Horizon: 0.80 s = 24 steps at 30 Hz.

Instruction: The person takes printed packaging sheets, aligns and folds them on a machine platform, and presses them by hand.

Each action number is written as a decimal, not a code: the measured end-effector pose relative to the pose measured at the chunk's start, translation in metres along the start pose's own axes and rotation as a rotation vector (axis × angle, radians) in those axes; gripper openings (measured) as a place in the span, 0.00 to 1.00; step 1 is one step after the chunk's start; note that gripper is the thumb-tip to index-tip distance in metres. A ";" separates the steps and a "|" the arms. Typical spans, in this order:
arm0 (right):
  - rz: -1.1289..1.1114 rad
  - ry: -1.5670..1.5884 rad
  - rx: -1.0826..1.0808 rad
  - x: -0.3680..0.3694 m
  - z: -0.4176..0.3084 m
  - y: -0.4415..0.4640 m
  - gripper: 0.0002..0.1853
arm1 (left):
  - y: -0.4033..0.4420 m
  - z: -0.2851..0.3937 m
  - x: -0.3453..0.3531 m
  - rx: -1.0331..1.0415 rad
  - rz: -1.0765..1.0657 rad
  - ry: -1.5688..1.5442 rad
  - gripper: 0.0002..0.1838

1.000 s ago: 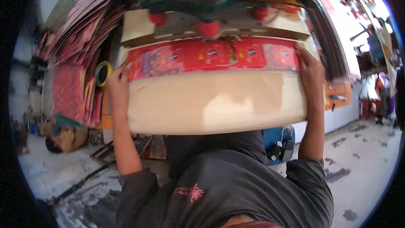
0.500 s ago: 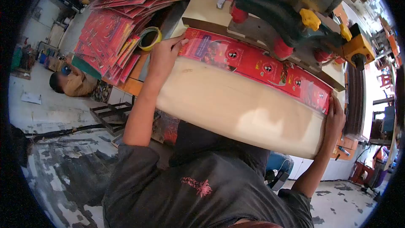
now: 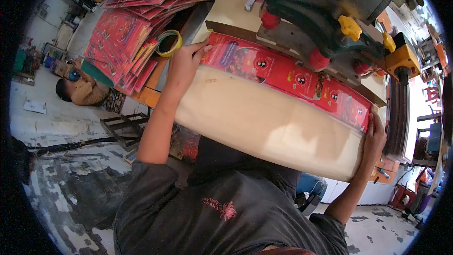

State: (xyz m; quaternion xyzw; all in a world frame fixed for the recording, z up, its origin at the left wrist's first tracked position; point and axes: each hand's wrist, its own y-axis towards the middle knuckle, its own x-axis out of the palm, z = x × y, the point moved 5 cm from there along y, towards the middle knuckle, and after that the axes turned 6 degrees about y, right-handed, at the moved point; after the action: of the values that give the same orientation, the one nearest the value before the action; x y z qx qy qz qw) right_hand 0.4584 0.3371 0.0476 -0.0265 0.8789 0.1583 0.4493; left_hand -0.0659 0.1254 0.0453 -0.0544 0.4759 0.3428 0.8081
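Note:
A long red printed sheet lies across a pale cream board in front of a machine. My left hand pinches the sheet's left end between thumb and fingers. At its right end, my right hand closes on the sheet's edge, with the forearm along the board's side. Behind the sheet stands the machine's dark green arm, with yellow knobs above and red feet below.
Piled red printed sheets stand at the upper left, beside a roll of yellow tape. A yellow switch box is at the right. Another person sits on the floor far left. A metal frame stands below the table.
The view has turned, so the board and sheet now slant down to the right. Both hands have kept their hold at the sheet's ends.

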 end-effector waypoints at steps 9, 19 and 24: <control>-0.025 -0.015 -0.027 0.000 0.002 0.001 0.20 | 0.002 -0.005 0.002 0.062 0.076 0.031 0.19; 0.045 0.178 0.053 -0.001 -0.005 -0.005 0.18 | 0.003 -0.005 0.006 0.091 -0.025 0.014 0.15; 0.166 -0.037 -0.065 -0.001 0.008 -0.003 0.13 | 0.006 -0.011 0.013 0.136 -0.082 -0.003 0.24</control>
State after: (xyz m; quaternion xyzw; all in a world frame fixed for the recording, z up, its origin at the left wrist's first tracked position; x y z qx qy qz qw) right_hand 0.4664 0.3368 0.0433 0.0350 0.8639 0.2237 0.4498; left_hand -0.0733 0.1320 0.0304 -0.0182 0.4944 0.2764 0.8239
